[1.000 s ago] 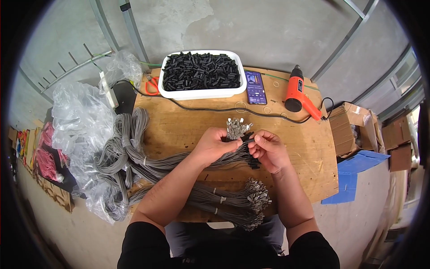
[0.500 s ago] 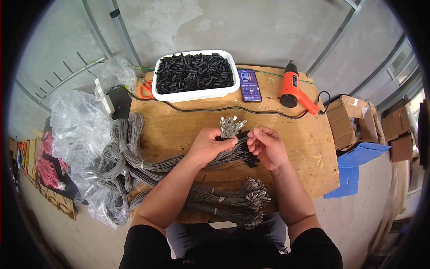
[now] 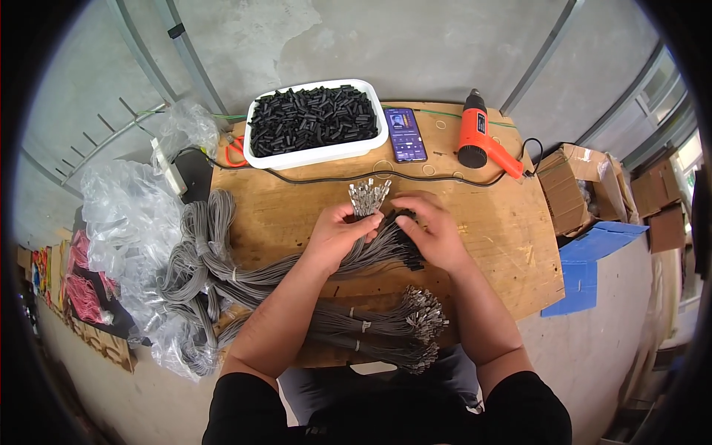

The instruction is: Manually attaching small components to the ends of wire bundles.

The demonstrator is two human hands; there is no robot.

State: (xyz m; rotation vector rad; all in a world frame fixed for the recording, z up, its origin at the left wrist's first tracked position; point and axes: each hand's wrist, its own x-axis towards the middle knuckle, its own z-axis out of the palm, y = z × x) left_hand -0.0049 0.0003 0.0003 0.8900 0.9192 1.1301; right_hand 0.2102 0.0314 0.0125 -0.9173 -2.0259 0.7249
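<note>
A bundle of grey wires [image 3: 368, 245] is lying across the middle of the wooden table [image 3: 512, 245], its metal-tipped ends [image 3: 368, 196] fanning upward toward the far side. The left hand [image 3: 335, 236] is gripping that bundle just below the tips, fingers curled closed around it. The right hand [image 3: 434, 231] is resting on the right part of the bundle where short black sleeves [image 3: 404, 248] are sitting on the wires; its fingers are bent down over them, but whether they are pinching one I cannot tell.

Compared with half a second ago, the right hand is now lying lower and flatter over the sleeved section instead of hovering beside the tips, which suggests it is working a sleeve along a wire rather than fetching a new one. The left hand's grip is looking unchanged.

Nearer the person, a second bundle with metal ends [image 3: 386, 330] is lying on the table edge. To the left, more grey wire coils [image 3: 204, 256] are spilling beside clear plastic bags [image 3: 126, 222].

At the far side, a white tray [image 3: 311, 157] is holding a heap of black tube pieces [image 3: 311, 119]. Right of it a phone [image 3: 405, 134] is lying flat, then an orange heat gun [image 3: 478, 137]. An open cardboard box [image 3: 567, 185] is standing off the table's right edge.
</note>
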